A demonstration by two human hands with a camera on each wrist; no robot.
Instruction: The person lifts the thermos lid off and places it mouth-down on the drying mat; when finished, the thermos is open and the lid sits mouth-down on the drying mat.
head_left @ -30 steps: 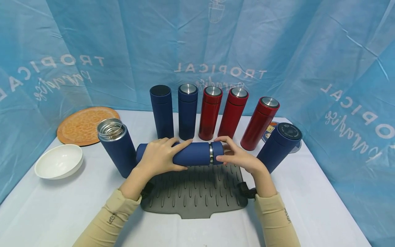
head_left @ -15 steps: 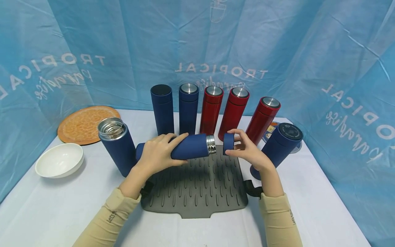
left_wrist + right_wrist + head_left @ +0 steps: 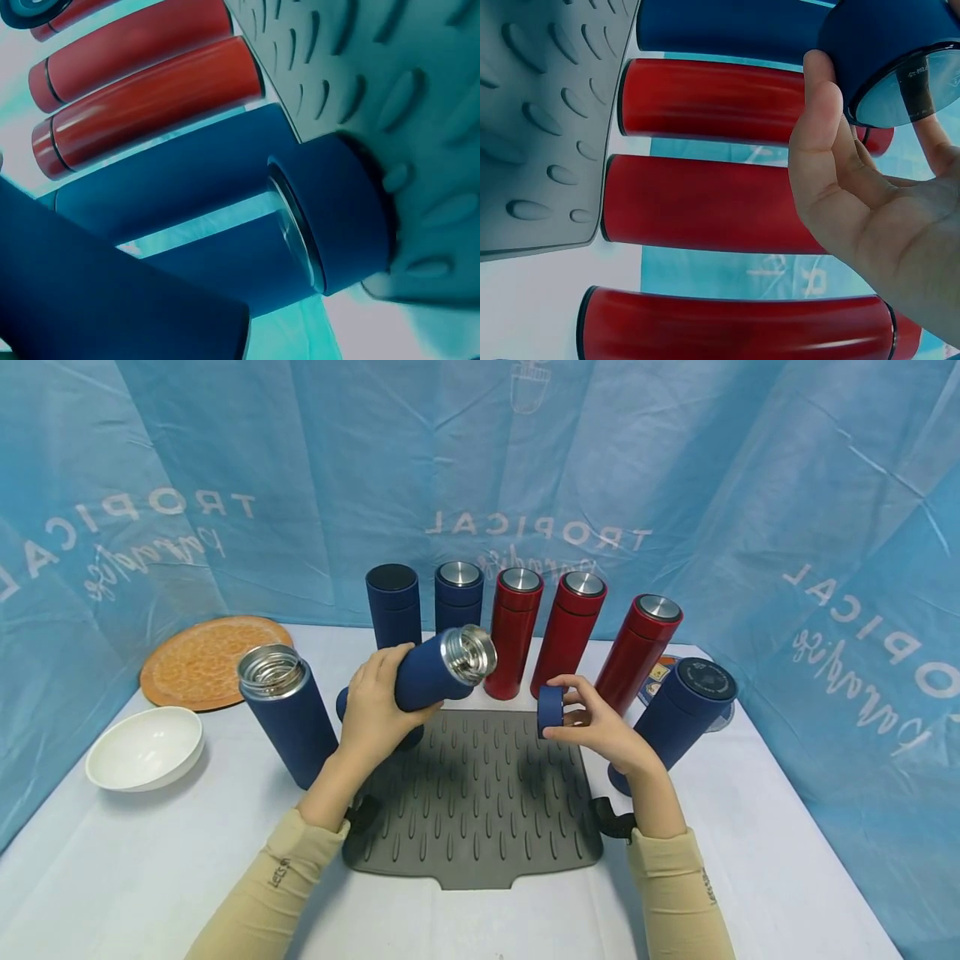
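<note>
My left hand [image 3: 375, 710] grips a blue thermos [image 3: 426, 675], raised and tilted, its uncapped steel mouth facing right and toward me. The thermos body also fills the lower left of the left wrist view. My right hand [image 3: 603, 727] pinches a blue lid [image 3: 551, 710] between thumb and fingertips, apart from the thermos. In the right wrist view this lid [image 3: 889, 45] shows a glossy round face. Partly hidden below my left hand, another blue lid [image 3: 349, 214] with a shiny rim rests at the grey mat's [image 3: 480, 810] edge. A second uncapped blue thermos [image 3: 292, 718] stands left.
Behind the mat stand two capped blue thermoses [image 3: 395, 610] and three red thermoses [image 3: 513, 631] with silver tops. Another capped blue thermos [image 3: 682, 710] is at the right, near a patterned plate [image 3: 660, 670]. A white bowl [image 3: 144, 750] and an orange round mat [image 3: 202, 664] lie left.
The lid came off the thermos and moved slightly right with my right hand. My left hand raised the thermos from lying level and turned its mouth upward, uncovering more of the mat.
</note>
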